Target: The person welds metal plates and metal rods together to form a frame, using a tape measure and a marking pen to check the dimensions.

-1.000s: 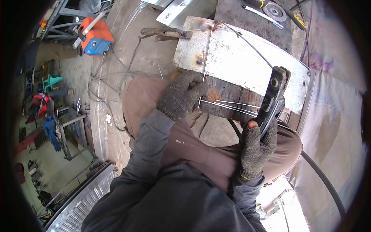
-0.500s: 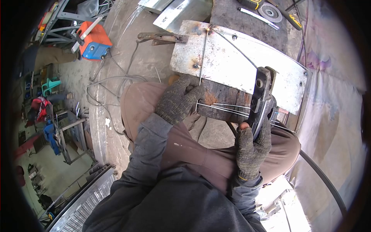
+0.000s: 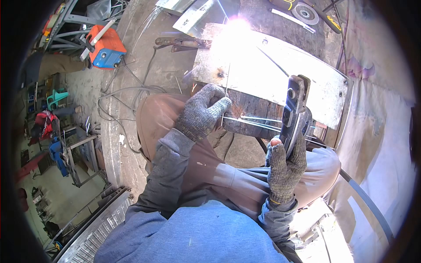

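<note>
My right hand [image 3: 287, 168], in a dark knit glove, is wrapped round a black electrode holder [image 3: 293, 116]. A thin electrode [image 3: 272, 60] runs from its jaws up and left toward a bright welding arc [image 3: 238, 27] at the top edge of the metal sheet [image 3: 307, 79]. Glare hides the electrode's tip. My gloved left hand [image 3: 204, 111] pinches the lower end of a thin upright rod [image 3: 227, 81], whose upper end disappears in the glare. Several thin rods [image 3: 261, 125] lie across the dark wooden block below the sheet.
A rusty clamp [image 3: 184, 42] grips the sheet's left edge. An orange and blue machine [image 3: 107, 47] stands at upper left, with cables [image 3: 127, 94] on the floor. A grinder disc [image 3: 305, 14] and a white marker-like stick [image 3: 293, 20] lie at the top. A grey curtain hangs at right.
A bright arc has appeared at the sheet's top edge, lighting the sheet and my clothes. The fingers of my left hand have shifted slightly at the rod; my right hand has hardly moved.
</note>
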`<state>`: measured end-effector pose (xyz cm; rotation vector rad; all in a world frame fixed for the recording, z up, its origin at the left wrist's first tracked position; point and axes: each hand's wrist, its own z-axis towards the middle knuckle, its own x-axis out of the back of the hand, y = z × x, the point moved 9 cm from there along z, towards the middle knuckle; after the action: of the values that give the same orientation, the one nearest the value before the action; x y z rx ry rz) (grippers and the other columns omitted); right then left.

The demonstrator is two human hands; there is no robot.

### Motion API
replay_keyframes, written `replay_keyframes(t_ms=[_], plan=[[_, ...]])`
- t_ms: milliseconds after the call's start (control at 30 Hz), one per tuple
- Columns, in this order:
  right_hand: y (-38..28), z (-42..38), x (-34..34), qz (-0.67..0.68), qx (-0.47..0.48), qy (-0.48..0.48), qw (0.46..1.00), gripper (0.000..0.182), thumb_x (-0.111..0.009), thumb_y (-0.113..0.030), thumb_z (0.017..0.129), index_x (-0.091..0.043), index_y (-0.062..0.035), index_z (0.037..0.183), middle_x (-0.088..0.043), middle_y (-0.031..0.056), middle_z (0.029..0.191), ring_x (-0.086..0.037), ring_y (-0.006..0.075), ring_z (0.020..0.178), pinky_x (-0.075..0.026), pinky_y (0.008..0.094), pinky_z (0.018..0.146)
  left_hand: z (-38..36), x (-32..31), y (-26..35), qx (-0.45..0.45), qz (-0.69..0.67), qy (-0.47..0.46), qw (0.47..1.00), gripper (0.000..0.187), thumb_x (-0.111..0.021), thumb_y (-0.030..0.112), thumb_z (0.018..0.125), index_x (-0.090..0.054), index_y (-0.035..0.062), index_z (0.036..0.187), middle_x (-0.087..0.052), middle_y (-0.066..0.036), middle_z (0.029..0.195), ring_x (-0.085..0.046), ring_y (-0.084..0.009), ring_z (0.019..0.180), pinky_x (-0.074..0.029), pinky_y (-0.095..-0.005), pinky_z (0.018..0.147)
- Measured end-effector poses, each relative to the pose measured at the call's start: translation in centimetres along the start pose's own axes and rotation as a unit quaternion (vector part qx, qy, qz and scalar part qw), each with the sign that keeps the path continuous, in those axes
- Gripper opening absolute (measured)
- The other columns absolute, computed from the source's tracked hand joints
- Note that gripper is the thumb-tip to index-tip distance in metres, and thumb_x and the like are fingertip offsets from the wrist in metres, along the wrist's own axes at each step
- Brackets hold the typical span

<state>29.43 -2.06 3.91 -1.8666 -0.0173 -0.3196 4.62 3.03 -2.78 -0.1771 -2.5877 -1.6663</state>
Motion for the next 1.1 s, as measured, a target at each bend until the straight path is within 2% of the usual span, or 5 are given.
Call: replay_keyframes(t_ms=[100,133,900,967,1100], plan=[[0.5,-0.1,0.0,0.003,-0.002,0.001,1.000,0.047,-0.076,-0.010,0.089,-0.058,0.0040,0.131,-0.069,0.0062,0.092,-0.062,0.0102,0.080,-0.052,0.0256,0.072,-0.6,0.5,3.7,-0.201,0.303,0.076,0.928,0.018,-0.064,0.017,0.096,-0.061,0.0016,0.104,-0.067,-0.006,0.081,-0.061,-0.0100,0.067,-0.052,-0.0279,0.060],[0.3,-0.2,0.3,0.015,0.025,0.015,0.999,0.044,-0.075,-0.010,0.090,-0.059,0.0042,0.128,-0.069,0.0059,0.091,-0.062,0.0101,0.078,-0.052,0.0254,0.071,0.1,-0.2,0.1,-0.004,0.002,-0.023,1.000,0.017,-0.064,0.017,0.096,-0.061,0.0020,0.105,-0.066,-0.005,0.084,-0.060,-0.0098,0.071,-0.051,-0.0280,0.064],[0.1,-0.1,0.6,0.110,-0.028,0.012,0.993,0.051,-0.075,-0.014,0.090,-0.055,0.0006,0.135,-0.066,0.0086,0.099,-0.058,0.0118,0.082,-0.051,0.0271,0.075,-0.2,0.6,-0.1,-0.038,0.156,0.020,0.987,0.024,-0.067,0.023,0.095,-0.065,0.0012,0.105,-0.068,-0.008,0.090,-0.063,-0.0158,0.081,-0.051,-0.0322,0.075],[-0.3,0.0,0.8,0.106,0.040,0.018,0.993,0.039,-0.071,-0.015,0.094,-0.056,-0.0031,0.128,-0.059,-0.0023,0.073,-0.049,0.0039,0.058,-0.040,0.0219,0.048,-0.2,0.9,-0.3,-0.041,0.169,0.029,0.984,0.023,-0.067,0.023,0.095,-0.065,0.0016,0.104,-0.068,-0.009,0.090,-0.063,-0.0156,0.081,-0.051,-0.0322,0.075],[-0.1,-0.2,1.2,0.112,0.052,0.026,0.992,0.038,-0.070,-0.019,0.095,-0.056,-0.0031,0.127,-0.059,-0.0016,0.074,-0.050,0.0045,0.057,-0.041,0.0220,0.048,-0.9,0.7,2.0,-0.086,0.175,0.035,0.980,0.022,-0.066,0.022,0.095,-0.066,0.0020,0.103,-0.069,-0.008,0.091,-0.063,-0.0154,0.083,-0.051,-0.0324,0.076]])
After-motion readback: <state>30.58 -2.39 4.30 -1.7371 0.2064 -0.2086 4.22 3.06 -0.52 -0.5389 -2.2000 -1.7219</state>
